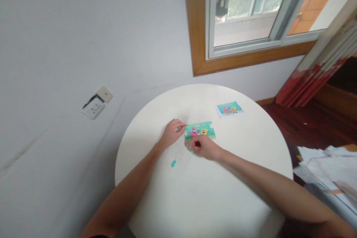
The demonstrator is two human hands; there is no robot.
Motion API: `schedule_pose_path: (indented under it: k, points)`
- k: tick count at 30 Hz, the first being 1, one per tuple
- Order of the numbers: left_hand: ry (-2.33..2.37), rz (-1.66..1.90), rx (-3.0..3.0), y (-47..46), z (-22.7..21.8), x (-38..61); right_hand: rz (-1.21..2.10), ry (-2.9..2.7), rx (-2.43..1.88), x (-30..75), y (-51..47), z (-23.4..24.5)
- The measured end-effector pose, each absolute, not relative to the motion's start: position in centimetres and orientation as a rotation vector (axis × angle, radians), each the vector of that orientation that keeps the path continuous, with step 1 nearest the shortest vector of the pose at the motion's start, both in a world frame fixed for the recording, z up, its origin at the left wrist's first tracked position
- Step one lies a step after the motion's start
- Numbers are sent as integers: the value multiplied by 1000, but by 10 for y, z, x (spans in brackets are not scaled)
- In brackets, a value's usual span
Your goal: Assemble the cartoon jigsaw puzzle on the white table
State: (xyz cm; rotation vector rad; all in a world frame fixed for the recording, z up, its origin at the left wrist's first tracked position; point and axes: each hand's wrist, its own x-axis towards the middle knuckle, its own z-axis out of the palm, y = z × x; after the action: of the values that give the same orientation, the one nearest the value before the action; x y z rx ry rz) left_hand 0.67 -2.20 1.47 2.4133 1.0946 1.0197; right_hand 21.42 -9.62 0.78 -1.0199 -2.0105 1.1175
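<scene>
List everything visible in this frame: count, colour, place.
table: one, white, round, centre
jigsaw puzzle: one, teal cartoon picture, mid-table
loose puzzle piece: one, teal, on the table beside the left forearm
picture card: one, teal with white border, far side of table
wall socket: one, white, wall at left
window: one, wooden frame, upper right
curtain: one, cream and red, right
papers: heap, white, lower right
left hand: at puzzle's left edge
right hand: at puzzle's lower edge

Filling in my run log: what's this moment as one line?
left hand: touching puzzle left edge | right hand: at puzzle's near edge, grip unclear | loose piece: on table, apart | card: beyond puzzle
</scene>
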Motion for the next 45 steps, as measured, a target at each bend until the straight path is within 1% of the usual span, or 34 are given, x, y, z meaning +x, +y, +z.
schedule_pose_path:
  k: [5,10,18,26,35,45]
  points:
    - [943,911,2495,-35,22,16,1333,-1382,-1135,225,-65,-1]
    - [883,797,2572,-41,25,22,1462,-1150,-1125,223,-63,-3]
    - [869,791,2658,-44,28,24,1507,-1051,-1098,220,-65,-4]
    - [889,753,2681,-44,30,24,1482,-1094,-1084,217,-66,-7]
    - [1071,675,2683,-23,32,-4,1209,-1226,-1160,219,-64,-4]
    - [1147,533,2675,-17,22,-9,1135,-1302,-1154,218,-67,-1]
